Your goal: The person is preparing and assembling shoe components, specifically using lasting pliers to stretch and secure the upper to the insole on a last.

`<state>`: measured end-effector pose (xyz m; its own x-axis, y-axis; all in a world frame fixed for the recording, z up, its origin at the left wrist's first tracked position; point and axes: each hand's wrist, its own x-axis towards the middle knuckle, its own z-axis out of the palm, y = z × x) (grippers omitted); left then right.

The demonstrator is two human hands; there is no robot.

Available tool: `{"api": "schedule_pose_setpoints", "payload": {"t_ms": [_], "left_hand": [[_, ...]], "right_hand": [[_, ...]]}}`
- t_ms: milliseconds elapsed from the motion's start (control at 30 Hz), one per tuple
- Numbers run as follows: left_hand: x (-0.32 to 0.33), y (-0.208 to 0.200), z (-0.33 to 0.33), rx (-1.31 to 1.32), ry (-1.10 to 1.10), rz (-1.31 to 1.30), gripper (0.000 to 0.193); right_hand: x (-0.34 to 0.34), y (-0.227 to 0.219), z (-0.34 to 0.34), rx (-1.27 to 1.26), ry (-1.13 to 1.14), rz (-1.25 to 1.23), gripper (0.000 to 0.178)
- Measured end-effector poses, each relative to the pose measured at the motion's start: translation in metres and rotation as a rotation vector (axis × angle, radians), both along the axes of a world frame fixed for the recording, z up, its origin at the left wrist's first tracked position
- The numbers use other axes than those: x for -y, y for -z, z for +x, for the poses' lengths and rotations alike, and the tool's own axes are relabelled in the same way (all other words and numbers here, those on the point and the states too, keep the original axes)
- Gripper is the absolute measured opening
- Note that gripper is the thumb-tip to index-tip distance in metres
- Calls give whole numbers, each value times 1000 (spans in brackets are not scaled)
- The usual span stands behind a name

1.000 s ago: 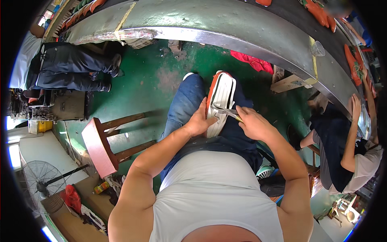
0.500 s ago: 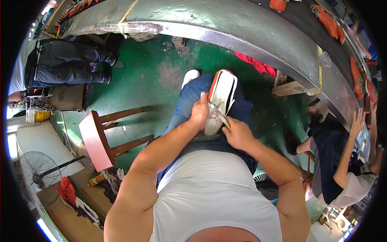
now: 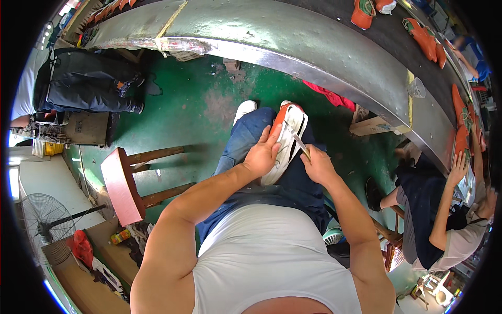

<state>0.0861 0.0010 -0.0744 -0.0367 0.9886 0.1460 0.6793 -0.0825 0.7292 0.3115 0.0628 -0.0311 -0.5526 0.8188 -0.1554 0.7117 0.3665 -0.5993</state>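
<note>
Bottom up across my lap lies an orange shoe (image 3: 286, 158), its underside whitish with a dark lengthwise gap. My left hand (image 3: 261, 156) rests against its orange side, with the fingers stretched out and slightly apart. Wrapped round the handle of a slim metal hand tool (image 3: 298, 140) is my right hand (image 3: 318, 166). The tool's shiny tip points up and left over the shoe's underside; its exact kind is hard to make out. Whether the tip touches the shoe, I cannot tell.
Beyond my knees curves a metal-edged bench (image 3: 314, 39) with orange shoes (image 3: 362, 14) on its dark belt. A red stool (image 3: 121, 186) and a standing fan (image 3: 48, 222) are left. One co-worker (image 3: 86, 81) stands far left; another (image 3: 444, 220) sits right.
My left hand has loosened from its closed grip, its fingers now extended along the shoe. My right hand and the tool have shifted slightly right, and the shoe's near end has swung a little.
</note>
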Motion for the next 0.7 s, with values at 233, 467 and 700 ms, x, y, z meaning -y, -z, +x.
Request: {"api": "schedule_pose_setpoints", "payload": {"t_ms": [233,467,700], "left_hand": [[-22,-46,-11,-78,148,-465,61],[-29,-86,-6,-351,298,-590,62],[38,-18,3,140,-161,-401,69]], "right_hand": [[-33,-49,-17,-112,89,-456,29],[-43,2,-19,-14,-74,-89,40],[7,-6,-6,-409,31,-43,35]]}}
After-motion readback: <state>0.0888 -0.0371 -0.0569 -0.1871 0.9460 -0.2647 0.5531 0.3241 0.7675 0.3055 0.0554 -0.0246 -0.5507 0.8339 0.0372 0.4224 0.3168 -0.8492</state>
